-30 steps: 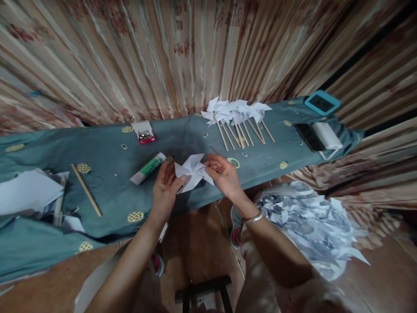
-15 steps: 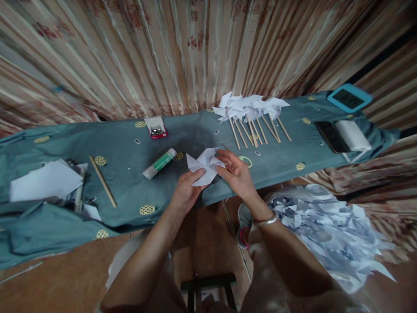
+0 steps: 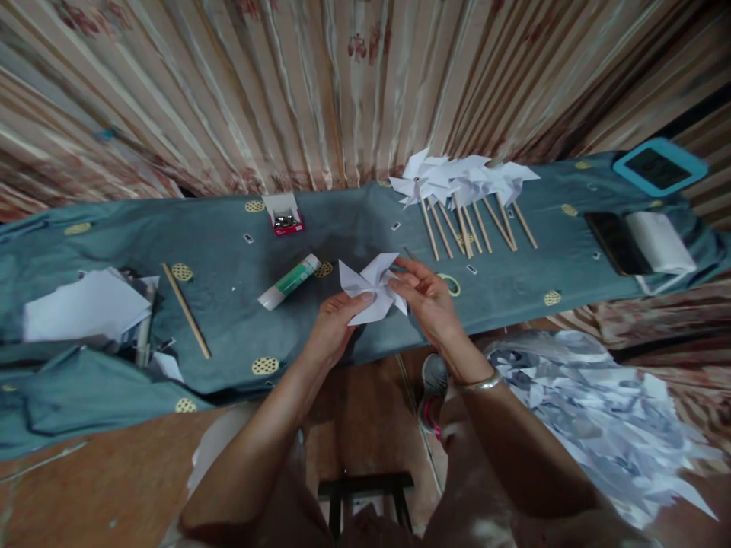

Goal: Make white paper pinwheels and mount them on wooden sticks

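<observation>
A white paper pinwheel [image 3: 374, 289] with folded blades is held up over the front of the table. My left hand [image 3: 336, 320] pinches its lower left side, thumb on top near the centre. On the other side, my right hand [image 3: 427, 297] has thumb and fingers closed on the right blades. Left of the hands lies a green and white glue stick [image 3: 290, 281]. Scissors [image 3: 450, 285] with a pale green handle lie partly hidden behind my right hand. Behind the glue stick stands an open red and white box [image 3: 284, 216] of small shiny metal pieces.
Several finished pinwheels on sticks [image 3: 468, 183] lie at the back right. A wooden stick [image 3: 186, 312] and stacked paper sheets [image 3: 85, 306] are at left. A phone [image 3: 617, 242] and a blue-framed clock [image 3: 661, 167] lie far right. Paper scraps [image 3: 605, 418] fill a bag on the floor.
The view has shifted a little, so the table things sit differently in the frame. The pinwheel has turned slightly in my hands, and both hands still hold it.
</observation>
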`<move>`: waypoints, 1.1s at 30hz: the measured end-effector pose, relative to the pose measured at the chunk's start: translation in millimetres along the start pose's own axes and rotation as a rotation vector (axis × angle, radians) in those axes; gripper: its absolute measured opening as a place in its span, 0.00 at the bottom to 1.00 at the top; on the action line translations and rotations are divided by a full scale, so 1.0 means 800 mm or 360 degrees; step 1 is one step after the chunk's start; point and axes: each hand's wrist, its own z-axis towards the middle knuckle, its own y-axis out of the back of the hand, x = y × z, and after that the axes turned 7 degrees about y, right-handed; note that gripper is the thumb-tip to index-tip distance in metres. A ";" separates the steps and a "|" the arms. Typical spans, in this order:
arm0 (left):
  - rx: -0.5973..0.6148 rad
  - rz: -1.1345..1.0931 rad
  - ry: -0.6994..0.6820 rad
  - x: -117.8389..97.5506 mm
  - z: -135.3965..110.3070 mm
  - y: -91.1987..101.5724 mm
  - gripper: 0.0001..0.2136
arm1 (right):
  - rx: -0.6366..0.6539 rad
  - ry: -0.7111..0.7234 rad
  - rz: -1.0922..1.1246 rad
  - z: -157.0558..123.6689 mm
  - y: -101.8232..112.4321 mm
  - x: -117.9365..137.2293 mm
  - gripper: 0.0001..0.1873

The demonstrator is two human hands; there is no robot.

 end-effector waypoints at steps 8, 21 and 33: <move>-0.0138 0.0193 -0.0006 -0.011 0.007 0.011 0.14 | 0.0031 -0.0063 0.0028 0.009 -0.012 -0.003 0.26; -0.0472 0.0350 -0.0240 -0.005 0.013 0.013 0.14 | 0.0205 -0.0129 0.0098 0.009 -0.026 -0.006 0.27; -0.0432 0.0246 -0.0215 -0.006 0.010 0.008 0.12 | 0.0209 -0.0104 0.0109 0.007 -0.022 -0.014 0.24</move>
